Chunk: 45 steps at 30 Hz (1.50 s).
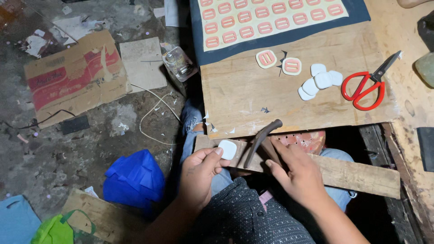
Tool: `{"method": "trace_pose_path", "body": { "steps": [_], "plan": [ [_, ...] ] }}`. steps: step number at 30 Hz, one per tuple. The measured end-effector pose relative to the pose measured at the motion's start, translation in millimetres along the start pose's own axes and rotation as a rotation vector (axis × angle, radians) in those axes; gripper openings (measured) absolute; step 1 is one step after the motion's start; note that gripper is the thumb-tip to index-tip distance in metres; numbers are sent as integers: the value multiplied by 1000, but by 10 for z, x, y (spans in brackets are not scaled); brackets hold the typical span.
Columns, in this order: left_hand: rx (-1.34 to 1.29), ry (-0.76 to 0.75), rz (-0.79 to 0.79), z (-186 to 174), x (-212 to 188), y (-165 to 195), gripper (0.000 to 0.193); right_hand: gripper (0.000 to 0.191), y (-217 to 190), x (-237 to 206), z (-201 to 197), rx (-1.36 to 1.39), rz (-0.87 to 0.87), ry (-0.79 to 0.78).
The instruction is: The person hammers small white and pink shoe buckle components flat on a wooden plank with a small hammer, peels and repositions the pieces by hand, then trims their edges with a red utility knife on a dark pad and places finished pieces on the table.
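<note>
Head view: left hand (199,174) pinches a white rounded tile (227,149) between thumb and fingers. Right hand (296,174), fingers loosely extended, rests on a wooden plank (357,176), touching a dark-handled tool (260,141) just beside the tile.

Wooden board (244,97) carries scissors (364,88), white pieces (318,80).

White tile (227,149) in left hand (199,174)

four white pads (320,80) are counted on the board, one white pad (227,149) in hand, two pink buckles (279,62), one pair of scissors (365,84)
</note>
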<state>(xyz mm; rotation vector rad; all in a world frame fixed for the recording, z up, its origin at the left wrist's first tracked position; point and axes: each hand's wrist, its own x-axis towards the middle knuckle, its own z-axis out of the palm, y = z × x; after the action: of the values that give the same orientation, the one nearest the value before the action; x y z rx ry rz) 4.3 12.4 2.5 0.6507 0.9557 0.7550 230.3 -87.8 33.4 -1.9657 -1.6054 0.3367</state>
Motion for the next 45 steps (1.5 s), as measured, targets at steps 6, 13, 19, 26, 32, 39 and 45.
{"method": "trace_pose_path", "body": {
  "steps": [6,13,19,26,32,39,45],
  "plan": [
    [92,0,41,-4,13,-51,23,54,-65,70,76,-126,-24,-5],
    [373,-90,406,170,-160,46,20,54,-121,139,22,-39,-83,30],
    [832,-193,808,234,-315,218,16,38,-297,71,-62,229,-363,62],
    [760,-150,461,227,-240,144,37,24,178,342,-87,221,-43,74],
    [772,-49,504,91,-130,61,30,26,953,1099,-590,338,291,310],
    [798,-64,538,66,-72,7,29,28,751,1660,-529,-326,-93,283],
    [800,-74,571,49,-73,-4,27,39,474,2024,-311,-528,-188,157]
  ]
}}
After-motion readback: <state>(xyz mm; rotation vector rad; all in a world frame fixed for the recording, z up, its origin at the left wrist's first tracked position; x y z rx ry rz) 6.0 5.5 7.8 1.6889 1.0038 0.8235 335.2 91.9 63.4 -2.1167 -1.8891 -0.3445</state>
